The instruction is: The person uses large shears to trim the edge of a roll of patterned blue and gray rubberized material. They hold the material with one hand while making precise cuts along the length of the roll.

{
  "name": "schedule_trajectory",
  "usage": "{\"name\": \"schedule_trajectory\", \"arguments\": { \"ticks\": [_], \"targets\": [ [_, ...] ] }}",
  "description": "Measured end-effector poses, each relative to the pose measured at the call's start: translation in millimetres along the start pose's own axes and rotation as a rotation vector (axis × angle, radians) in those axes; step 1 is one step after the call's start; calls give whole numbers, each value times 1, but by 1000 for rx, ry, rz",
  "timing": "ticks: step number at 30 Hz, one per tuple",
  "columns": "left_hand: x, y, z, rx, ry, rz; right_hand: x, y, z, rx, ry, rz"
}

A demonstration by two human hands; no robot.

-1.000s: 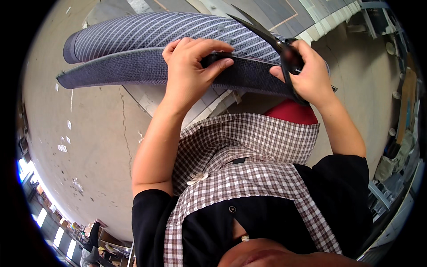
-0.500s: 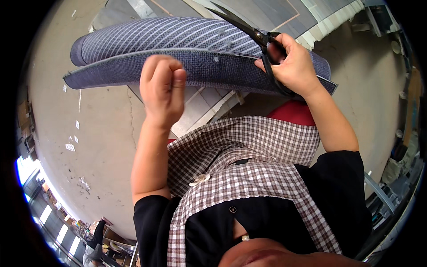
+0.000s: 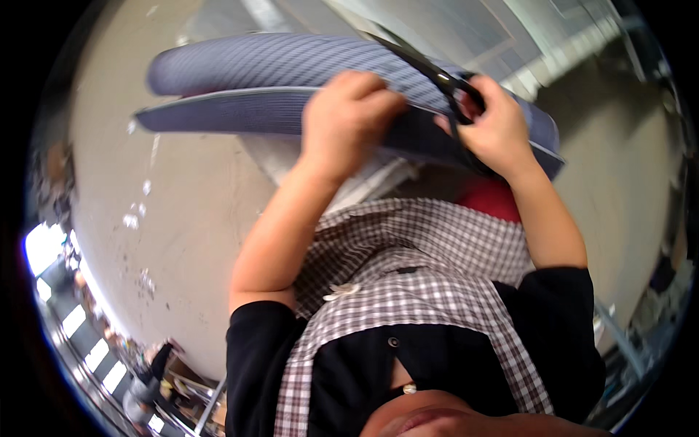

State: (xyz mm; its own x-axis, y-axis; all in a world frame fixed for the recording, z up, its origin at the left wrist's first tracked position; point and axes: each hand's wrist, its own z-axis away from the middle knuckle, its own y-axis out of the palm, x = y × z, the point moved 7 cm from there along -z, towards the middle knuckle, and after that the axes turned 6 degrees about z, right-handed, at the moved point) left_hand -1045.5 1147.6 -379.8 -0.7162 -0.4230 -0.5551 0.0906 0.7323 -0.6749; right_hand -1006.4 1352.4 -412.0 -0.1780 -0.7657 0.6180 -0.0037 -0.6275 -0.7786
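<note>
A blue-grey woven mat [image 3: 226,111] lies bent over in front of me, its striped side behind and its plain dark side towards me. A pale edge runs along its length. In my right hand [image 3: 499,131] is a pair of black scissors [image 3: 422,67], fingers through the handles and blades pointing up and left, over the mat. My left hand [image 3: 348,125] is closed with curled fingers in front of the mat's pale edge, just left of the scissor handles. Motion blurs its fingertips, so whatever they pinch cannot be made out.
Beyond the mat is a grey flat surface [image 3: 466,36] with a pale ridged edge. White scraps [image 3: 131,220] dot the concrete floor [image 3: 196,211] at left. A person [image 3: 142,393] is far off at lower left. A metal bar [image 3: 622,335] stands at right.
My left hand has moved right along the mat's edge, nearer the right hand. The scissors stay in my right hand. The whole view has shifted slightly and blurred.
</note>
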Motion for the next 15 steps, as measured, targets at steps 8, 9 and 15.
{"name": "schedule_trajectory", "arguments": {
  "ticks": [8,9,15],
  "targets": [
    [-34,40,19,-65,354,-291,-125,35,4,-54,22,-403],
    [-34,43,30,-132,378,-222,-116,35,7,-26,14,-312],
    [-18,23,47,-338,179,-110,-102,37,5,67,17,-166]
  ]
}}
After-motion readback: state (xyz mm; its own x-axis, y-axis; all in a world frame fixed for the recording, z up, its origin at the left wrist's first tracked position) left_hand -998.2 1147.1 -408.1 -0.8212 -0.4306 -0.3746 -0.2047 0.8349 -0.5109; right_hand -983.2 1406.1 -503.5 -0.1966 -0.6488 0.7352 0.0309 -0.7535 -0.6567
